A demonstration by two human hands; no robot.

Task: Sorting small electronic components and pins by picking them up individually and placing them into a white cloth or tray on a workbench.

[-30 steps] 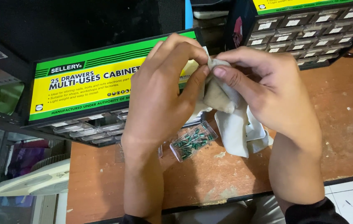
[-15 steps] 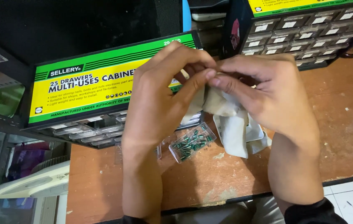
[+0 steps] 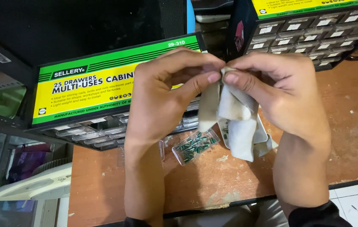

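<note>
Vs half a sec ago, our hands sit a bit higher w/ the cloth hanging straighter, so the pinching work looks ongoing. Left hand point(image 3: 162, 96) and right hand point(image 3: 280, 92) both pinch the top of the stained white cloth rag point(image 3: 233, 122), thumbs and forefingers closed tight on it. It hangs over the brown wooden bench point(image 3: 355, 138), just above a small clear plastic drawer of green parts point(image 3: 195, 145).
</note>
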